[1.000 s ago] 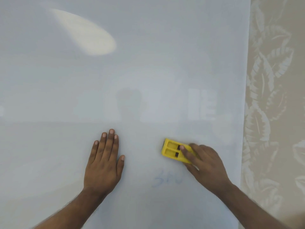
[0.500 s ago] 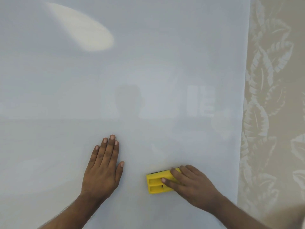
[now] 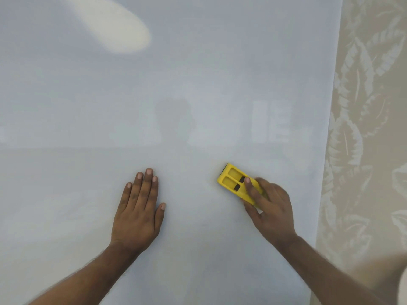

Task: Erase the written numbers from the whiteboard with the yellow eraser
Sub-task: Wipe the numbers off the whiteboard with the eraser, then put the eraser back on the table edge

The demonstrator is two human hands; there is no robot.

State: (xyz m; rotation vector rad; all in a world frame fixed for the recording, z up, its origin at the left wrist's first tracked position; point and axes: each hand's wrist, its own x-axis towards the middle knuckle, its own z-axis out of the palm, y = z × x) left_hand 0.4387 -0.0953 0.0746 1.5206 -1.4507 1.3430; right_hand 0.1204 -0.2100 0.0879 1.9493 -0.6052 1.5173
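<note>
Whiteboard point(image 3: 176, 84): glossy white surface filling most of the frame, from the left edge to a straight right edge in the right part of the frame; no written numbers can be made out on it, only faint smudging in the lower centre.
Leaf-patterned surface point(image 3: 370, 128): beige, with pale leaf shapes, running down the right side of the frame just beside the whiteboard's right edge.
Light reflection point(image 3: 119, 27): pale oval glare on the whiteboard, upper left of the frame, slanting down toward the right.
Dim reflections point(image 3: 174, 119): a dark blurred shape at the centre of the whiteboard with lighter blocks to its right; too blurred to identify.
Right hand point(image 3: 269, 208): lower right of centre, bare forearm entering from the lower right corner; fingers closed over the lower right end of the eraser, index finger laid along its top, thumb at its near side.
Left hand point(image 3: 137, 212): lower centre-left, bare forearm entering from the lower left; laid flat on the whiteboard, palm down, fingers straight and close together, thumb angled out to the right; holding nothing.
Yellow eraser point(image 3: 231, 180): right of centre, lying on the whiteboard, tilted with its free end toward the upper left; two recessed panels with small dark patches on top; well apart from the left hand.
</note>
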